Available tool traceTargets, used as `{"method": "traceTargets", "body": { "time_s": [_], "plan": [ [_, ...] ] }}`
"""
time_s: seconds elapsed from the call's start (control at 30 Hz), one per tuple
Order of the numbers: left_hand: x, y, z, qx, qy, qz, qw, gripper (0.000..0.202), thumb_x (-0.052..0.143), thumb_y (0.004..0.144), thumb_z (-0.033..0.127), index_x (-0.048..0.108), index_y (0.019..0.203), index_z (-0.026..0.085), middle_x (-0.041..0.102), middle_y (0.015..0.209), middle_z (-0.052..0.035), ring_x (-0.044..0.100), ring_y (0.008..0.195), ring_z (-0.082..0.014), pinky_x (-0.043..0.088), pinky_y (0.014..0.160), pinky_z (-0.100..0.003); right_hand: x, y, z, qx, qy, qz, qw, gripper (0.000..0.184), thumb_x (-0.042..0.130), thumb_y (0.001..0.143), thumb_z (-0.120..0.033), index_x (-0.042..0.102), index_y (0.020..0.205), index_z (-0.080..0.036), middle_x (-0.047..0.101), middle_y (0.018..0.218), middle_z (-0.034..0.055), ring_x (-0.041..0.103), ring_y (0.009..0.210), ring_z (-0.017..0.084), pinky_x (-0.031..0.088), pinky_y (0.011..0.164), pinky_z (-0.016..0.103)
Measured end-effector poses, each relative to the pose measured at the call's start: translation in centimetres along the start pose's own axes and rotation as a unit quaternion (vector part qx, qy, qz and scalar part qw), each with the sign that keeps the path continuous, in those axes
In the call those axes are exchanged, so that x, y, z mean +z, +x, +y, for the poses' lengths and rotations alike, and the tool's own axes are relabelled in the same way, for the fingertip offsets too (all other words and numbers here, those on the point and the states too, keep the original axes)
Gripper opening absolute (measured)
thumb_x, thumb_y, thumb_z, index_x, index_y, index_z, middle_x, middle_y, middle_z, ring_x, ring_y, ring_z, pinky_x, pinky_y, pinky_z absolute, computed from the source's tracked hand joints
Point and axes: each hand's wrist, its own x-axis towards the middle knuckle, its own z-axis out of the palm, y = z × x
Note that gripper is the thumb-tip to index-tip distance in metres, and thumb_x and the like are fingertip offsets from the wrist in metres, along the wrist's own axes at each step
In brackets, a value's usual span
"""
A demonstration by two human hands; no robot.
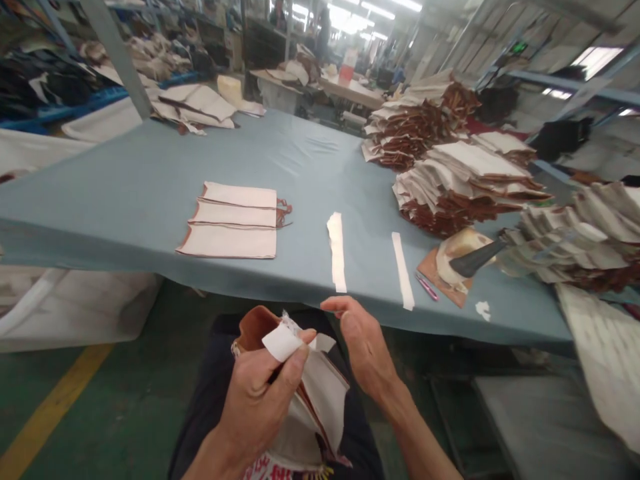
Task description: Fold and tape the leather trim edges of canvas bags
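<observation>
My left hand [265, 393] pinches a brown leather piece with pale backing [320, 390] over my lap, its thumb and fingers closed near the upper edge. A short white strip [283, 341] lies across that edge under the thumb and forefinger. Some frayed white threads stick up beside the strip. To the right of the piece, my right hand [363, 343] is held apart from it, fingers bent loosely with nothing visible in them. On the table ahead are a wider cream strip [337, 253] and a narrower cream strip [403, 270].
Three overlapping pale panels [235, 222] lie on the blue-green tabletop [150, 173]. At right are a pink pen-like tool [427, 286], a glue-stained pot [457, 250] with a dark handle, and tall stacks of leather pieces [465, 180]. A white bin [75, 307] stands at left.
</observation>
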Motion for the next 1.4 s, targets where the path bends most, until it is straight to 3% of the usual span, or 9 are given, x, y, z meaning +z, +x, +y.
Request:
{"method": "traceTargets", "body": {
  "time_s": [0.1, 0.27, 0.4, 0.5, 0.73, 0.9, 1.07, 1.23, 1.4],
  "plan": [
    [0.4, 0.1, 0.4, 0.030, 0.011, -0.011, 0.999, 0.027, 0.064, 0.097, 0.020, 0.090, 0.088, 0.017, 0.077, 0.060, -0.0002, 0.071, 0.047, -0.0139, 0.055, 0.050, -0.017, 0.7, 0.4, -2.9, -0.061, 0.022, -0.096, 0.993, 0.018, 0.068, 0.094, -0.037, 0.072, 0.103, -0.021, 0.077, 0.106, 0.0057, 0.069, 0.099, 0.022, 0.052, 0.091, 0.034],
    [0.7, -0.1, 0.5, 0.016, 0.039, -0.005, 0.999, 0.034, 0.061, 0.095, 0.016, 0.081, 0.068, 0.017, 0.071, 0.053, 0.0003, 0.066, 0.044, -0.0126, 0.052, 0.050, -0.017, 3.0, 0.0, -4.1, -0.032, 0.104, -0.103, 0.989, 0.010, 0.069, 0.094, -0.029, 0.069, 0.089, -0.020, 0.073, 0.092, 0.0028, 0.066, 0.082, 0.016, 0.049, 0.077, 0.028],
    [0.5, -1.3, -0.3, -0.046, 0.070, 0.018, 0.996, 0.027, 0.062, 0.096, 0.025, 0.075, 0.074, 0.019, 0.064, 0.053, 0.0035, 0.057, 0.043, -0.0113, 0.045, 0.047, -0.019, 4.5, 0.0, -2.2, 0.037, 0.225, -0.057, 0.972, 0.023, 0.069, 0.097, -0.040, 0.063, 0.086, -0.021, 0.066, 0.080, -0.0007, 0.056, 0.071, 0.013, 0.046, 0.068, 0.026],
    [0.0, -2.8, -1.3, -0.156, 0.054, 0.098, 0.981, 0.038, 0.056, 0.105, 0.053, 0.070, 0.088, 0.021, 0.061, 0.062, 0.0037, 0.053, 0.049, -0.0135, 0.042, 0.046, -0.022, 6.2, 0.1, 0.3, 0.116, 0.323, -0.007, 0.939, 0.042, 0.065, 0.098, -0.061, 0.055, 0.086, -0.022, 0.062, 0.075, -0.0021, 0.053, 0.064, 0.011, 0.046, 0.064, 0.025],
    [-2.2, -5.2, -3.8, -0.252, 0.118, 0.141, 0.950, 0.074, 0.027, 0.101, 0.088, 0.040, 0.061, 0.027, 0.037, 0.056, 0.0051, 0.036, 0.049, -0.0147, 0.034, 0.046, -0.028, 11.3, -4.3, 5.7, 0.236, 0.369, -0.077, 0.896, 0.057, 0.065, 0.089, -0.078, 0.045, 0.083, -0.026, 0.045, 0.053, -0.0109, 0.029, 0.040, 0.007, 0.022, 0.040, 0.020],
    [-4.0, -7.5, -4.0, -0.292, 0.172, 0.097, 0.936, 0.079, 0.026, 0.100, 0.089, 0.047, 0.059, 0.025, 0.045, 0.054, 0.0023, 0.042, 0.053, -0.0166, 0.039, 0.052, -0.029, 12.3, -6.3, 6.8, 0.256, 0.344, -0.117, 0.896, 0.050, 0.069, 0.090, -0.069, 0.050, 0.082, -0.024, 0.047, 0.054, -0.0104, 0.029, 0.045, 0.007, 0.022, 0.044, 0.020],
    [-5.1, -9.0, -2.5, -0.326, 0.188, 0.035, 0.926, 0.048, 0.067, 0.096, 0.061, 0.067, 0.071, 0.019, 0.062, 0.063, 0.0020, 0.054, 0.058, -0.0158, 0.043, 0.055, -0.023, 12.3, -6.5, 6.7, 0.253, 0.320, -0.147, 0.901, 0.044, 0.065, 0.094, -0.064, 0.052, 0.087, -0.022, 0.049, 0.056, -0.0095, 0.034, 0.049, 0.008, 0.027, 0.048, 0.021],
    [-6.1, -7.4, -0.7, -0.329, 0.170, -0.041, 0.928, 0.040, 0.063, 0.098, 0.050, 0.076, 0.078, 0.018, 0.075, 0.071, -0.0029, 0.068, 0.063, -0.0193, 0.051, 0.056, -0.022, 11.1, -5.9, 6.0, 0.235, 0.289, -0.162, 0.914, 0.040, 0.063, 0.094, -0.060, 0.051, 0.086, -0.023, 0.049, 0.057, -0.0090, 0.036, 0.051, 0.010, 0.029, 0.051, 0.023],
    [-6.7, -4.3, 1.0, -0.252, 0.132, -0.148, 0.947, 0.036, 0.058, 0.100, 0.039, 0.084, 0.085, 0.020, 0.080, 0.074, -0.0038, 0.072, 0.063, -0.0194, 0.053, 0.058, -0.021, 7.1, -3.7, 3.5, 0.189, 0.236, -0.162, 0.939, 0.031, 0.067, 0.092, -0.051, 0.056, 0.082, -0.023, 0.050, 0.062, -0.0069, 0.041, 0.056, 0.011, 0.032, 0.054, 0.024]
  ]
}}
